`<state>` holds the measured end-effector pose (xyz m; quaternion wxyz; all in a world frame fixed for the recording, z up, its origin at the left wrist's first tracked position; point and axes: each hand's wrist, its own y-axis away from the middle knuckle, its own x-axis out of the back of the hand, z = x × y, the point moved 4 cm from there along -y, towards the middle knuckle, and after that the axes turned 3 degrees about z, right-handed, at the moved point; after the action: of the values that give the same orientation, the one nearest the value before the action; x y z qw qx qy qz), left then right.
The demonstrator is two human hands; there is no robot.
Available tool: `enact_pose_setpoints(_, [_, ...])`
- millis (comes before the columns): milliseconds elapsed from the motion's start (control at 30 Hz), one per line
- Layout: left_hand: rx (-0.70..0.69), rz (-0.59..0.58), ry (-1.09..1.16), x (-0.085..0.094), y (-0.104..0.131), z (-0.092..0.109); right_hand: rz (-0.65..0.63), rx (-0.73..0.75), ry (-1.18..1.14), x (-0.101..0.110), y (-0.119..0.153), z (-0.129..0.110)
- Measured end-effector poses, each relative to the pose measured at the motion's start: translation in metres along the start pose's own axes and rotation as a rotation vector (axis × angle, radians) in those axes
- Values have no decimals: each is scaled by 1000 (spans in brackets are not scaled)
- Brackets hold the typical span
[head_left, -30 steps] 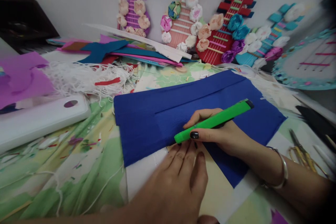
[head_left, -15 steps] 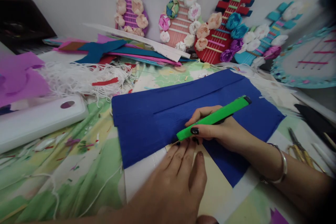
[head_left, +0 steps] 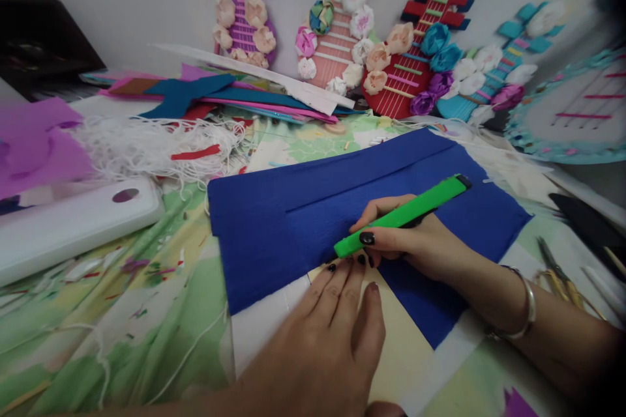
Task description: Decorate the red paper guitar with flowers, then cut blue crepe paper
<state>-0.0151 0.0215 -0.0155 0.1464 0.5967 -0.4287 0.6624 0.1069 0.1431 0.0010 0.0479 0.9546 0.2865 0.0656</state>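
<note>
My right hand (head_left: 415, 234) is closed around a green utility knife (head_left: 401, 216), its front end tilted down to the left. That end meets the blue sheet (head_left: 274, 228) along the top edge of a cream piece of card (head_left: 403, 345); the blade itself is hard to make out. With fingers stretched out, my left hand (head_left: 332, 319) lies flat on the cream card, fingertips close to the knife's front end. Under the blue sheet and the card is a white sheet (head_left: 254, 332).
Scissors (head_left: 560, 273) lie on the right. At left are a white device (head_left: 73, 225) and tangled white string (head_left: 147, 143). Coloured sheets (head_left: 195, 94) are stacked behind. Decorated paper guitars, such as a red one (head_left: 398, 81), lean against the wall.
My right hand and the utility knife have shifted slightly right and up along the card's edge. My left hand stays in place.
</note>
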Motion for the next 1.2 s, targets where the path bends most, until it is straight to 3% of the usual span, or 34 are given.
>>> enact_pose_setpoints(1200, [-8, 6, -64, 0, -1, -1, 127, 44, 65, 24, -1, 0])
